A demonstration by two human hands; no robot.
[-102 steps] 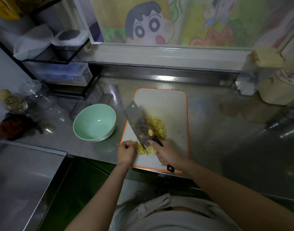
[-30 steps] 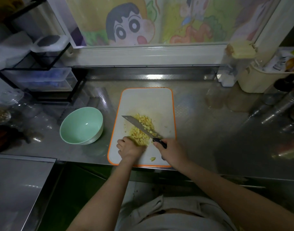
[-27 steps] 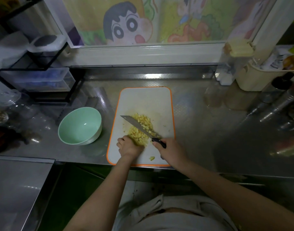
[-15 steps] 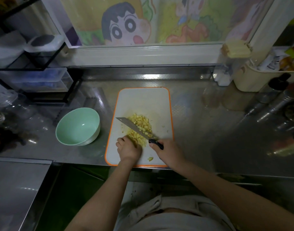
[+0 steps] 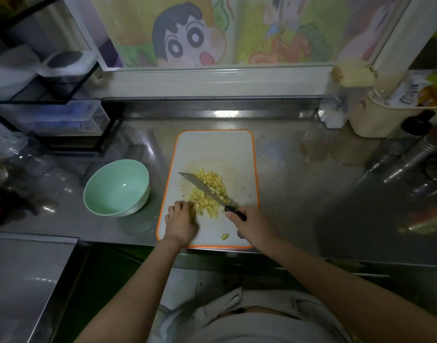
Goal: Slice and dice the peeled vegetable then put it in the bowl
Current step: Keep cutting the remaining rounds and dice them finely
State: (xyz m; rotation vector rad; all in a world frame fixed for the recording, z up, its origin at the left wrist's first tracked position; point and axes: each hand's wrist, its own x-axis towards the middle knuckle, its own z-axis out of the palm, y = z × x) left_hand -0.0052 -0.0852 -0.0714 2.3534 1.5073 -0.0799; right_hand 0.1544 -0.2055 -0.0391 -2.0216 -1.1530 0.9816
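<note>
A white cutting board (image 5: 213,147) with an orange rim lies on the steel counter. A pile of small yellow vegetable dice (image 5: 213,188) sits on its middle. The knife (image 5: 200,185) stands edge-down across the pile, slanting from far left to near right. My right hand (image 5: 254,226) grips its black handle. My left hand (image 5: 180,220) has curled fingers holding the near left side of the pile. One stray piece (image 5: 224,236) lies near the board's front edge. The mint green bowl (image 5: 117,186) stands empty to the left of the board.
A black wire rack with clear drawers (image 5: 54,117) stands at the back left, glass jars (image 5: 9,149) in front of it. A cream container (image 5: 376,117) and bottles (image 5: 410,154) crowd the right. The counter's front edge runs just below the board; a lower steel surface (image 5: 26,280) lies at left.
Earlier the knife was tilted with its flat side showing; now it stands edge-down across the pile. In the last second both hands stayed at the pile, with only small shifts.
</note>
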